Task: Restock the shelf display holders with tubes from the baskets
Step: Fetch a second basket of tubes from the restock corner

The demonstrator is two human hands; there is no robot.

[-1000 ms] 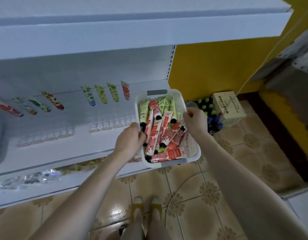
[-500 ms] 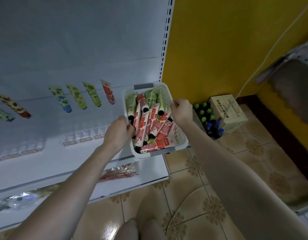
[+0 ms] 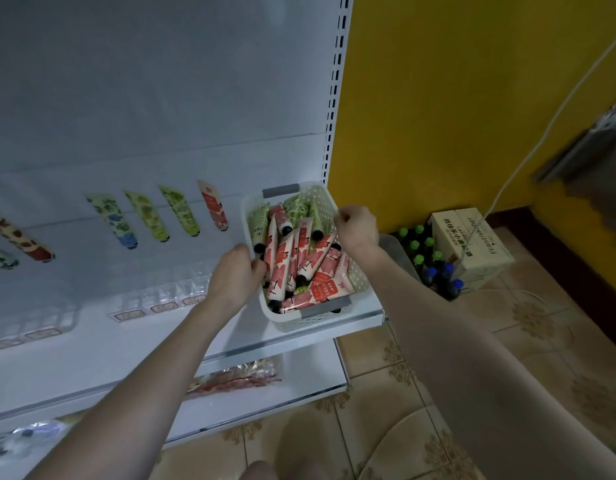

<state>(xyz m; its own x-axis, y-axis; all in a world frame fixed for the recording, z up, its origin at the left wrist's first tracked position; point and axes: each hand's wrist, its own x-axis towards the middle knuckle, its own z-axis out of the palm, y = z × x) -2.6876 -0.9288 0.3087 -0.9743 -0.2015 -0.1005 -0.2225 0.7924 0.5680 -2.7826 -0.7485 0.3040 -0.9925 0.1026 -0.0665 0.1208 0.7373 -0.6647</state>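
Note:
A white perforated basket (image 3: pixel 358 282) full of red-and-white and green tubes (image 3: pixel 282 265) sits at the right end of the white shelf (image 3: pixel 355 315). My left hand (image 3: pixel 235 271) grips its left rim and my right hand (image 3: pixel 357 226) grips its right rim. Several tubes, green-patterned (image 3: pixel 145 216) and one red (image 3: pixel 213 209), stand tilted in clear display holders (image 3: pixel 161 294) along the shelf to the left.
A yellow wall stands right of the shelf upright (image 3: pixel 336 98). On the tiled floor are several bottles (image 3: pixel 428 261) and a cardboard box (image 3: pixel 473 244). A lower shelf holds clear packets (image 3: pixel 234 379). A white cable (image 3: pixel 528 157) runs down the wall.
Both hands carried the basket inward and set it on the right end of the shelf. The view tilted down, so the upper shelf is out of sight.

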